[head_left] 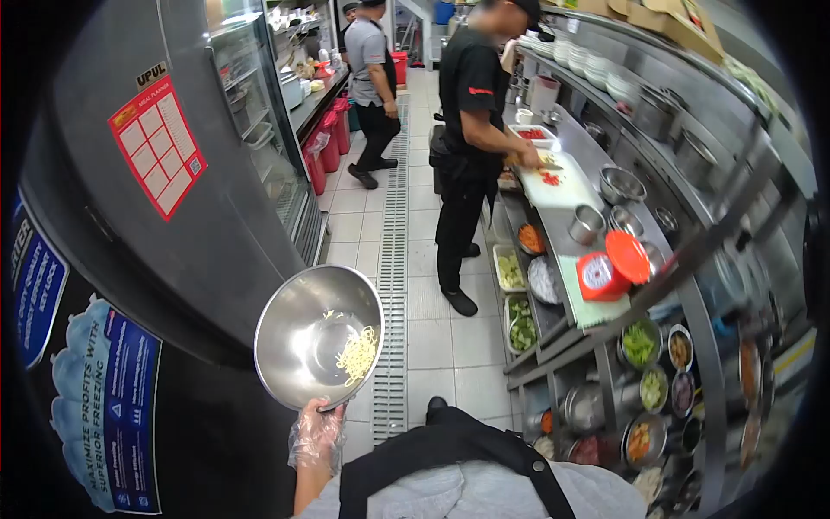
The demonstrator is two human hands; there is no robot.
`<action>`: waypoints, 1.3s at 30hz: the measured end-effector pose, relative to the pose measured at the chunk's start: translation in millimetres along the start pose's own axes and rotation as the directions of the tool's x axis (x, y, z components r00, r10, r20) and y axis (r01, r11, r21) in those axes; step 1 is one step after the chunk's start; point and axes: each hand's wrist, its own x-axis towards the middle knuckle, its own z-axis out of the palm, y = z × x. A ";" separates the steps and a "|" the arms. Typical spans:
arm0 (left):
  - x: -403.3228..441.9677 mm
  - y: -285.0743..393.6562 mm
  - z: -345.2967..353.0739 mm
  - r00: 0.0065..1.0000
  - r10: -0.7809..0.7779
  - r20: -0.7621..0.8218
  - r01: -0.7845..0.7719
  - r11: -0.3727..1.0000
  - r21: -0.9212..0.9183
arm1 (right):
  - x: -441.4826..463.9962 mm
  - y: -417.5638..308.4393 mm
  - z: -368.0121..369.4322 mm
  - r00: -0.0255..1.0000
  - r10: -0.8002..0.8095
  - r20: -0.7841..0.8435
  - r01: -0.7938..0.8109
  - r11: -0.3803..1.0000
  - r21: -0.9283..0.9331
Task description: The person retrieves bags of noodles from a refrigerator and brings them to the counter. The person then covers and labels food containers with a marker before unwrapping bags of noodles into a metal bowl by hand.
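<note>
A large stainless steel mixing bowl is held out in front of me at the left, tilted so its inside shows. My left hand, in a clear plastic glove, grips the bowl's near rim with its fingers closed on it. Inside, toward the right side, lies a small heap of pale yellow shreds or noodle-like strands, with a few loose bits beside it. My right hand does not show in the view.
A dark fridge stands close on the left. Along the right, a steel counter holds a red scale and a cutting board, over shelves of food bowls. A co-worker cuts at the board; another person is farther down the aisle.
</note>
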 end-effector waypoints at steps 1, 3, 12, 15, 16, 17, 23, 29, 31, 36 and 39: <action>14.2 2.0 13.1 1.000 0.007 -0.012 -0.008 1.000 -0.025 | 17.1 -26.0 -9.7 1.000 -0.024 0.012 0.024 0.999 -0.035; 37.0 7.5 42.2 0.990 -0.098 -0.100 0.094 0.994 -0.047 | 61.4 -81.6 -33.0 0.995 -0.084 0.051 0.089 0.989 -0.115; 158.3 36.0 91.1 0.988 0.028 -0.152 -0.040 0.996 -0.074 | 184.1 -474.3 -117.5 0.961 -0.267 0.074 0.273 0.959 -0.079; 202.7 60.8 115.4 0.983 0.081 -0.162 -0.092 0.994 -0.063 | 214.8 -581.3 -106.0 0.916 -0.400 0.040 0.398 0.916 0.047; 226.5 69.6 111.7 0.988 0.071 -0.135 -0.079 0.995 -0.059 | 221.6 -609.2 -100.6 0.919 -0.392 0.042 0.393 0.920 -0.005; 247.5 80.8 116.8 0.987 0.080 -0.138 -0.088 0.995 -0.053 | 225.9 -632.6 -94.9 0.916 -0.397 0.051 0.398 0.917 -0.001; 363.5 156.3 200.6 0.992 0.076 -0.098 -0.056 0.981 0.185 | 325.6 -666.1 -73.3 0.787 -0.482 0.386 0.463 0.874 0.146; 506.4 211.4 282.3 0.998 -0.011 -0.061 0.032 0.934 0.355 | 284.1 -819.0 -111.2 0.967 -0.243 0.074 0.201 0.912 0.358; 563.7 221.0 301.8 0.998 -0.061 -0.028 0.067 0.929 0.364 | 289.6 -877.2 -127.7 0.957 -0.288 0.028 0.250 0.873 0.418; 662.8 241.8 382.1 0.997 -0.080 -0.007 0.076 0.911 0.405 | 250.8 -1048.1 -177.7 0.817 -0.549 0.176 0.391 0.753 0.529; 732.6 255.6 402.9 0.992 -0.118 0.054 0.087 0.915 0.394 | 216.4 -1156.5 -213.9 0.585 -0.675 0.449 0.105 0.612 0.784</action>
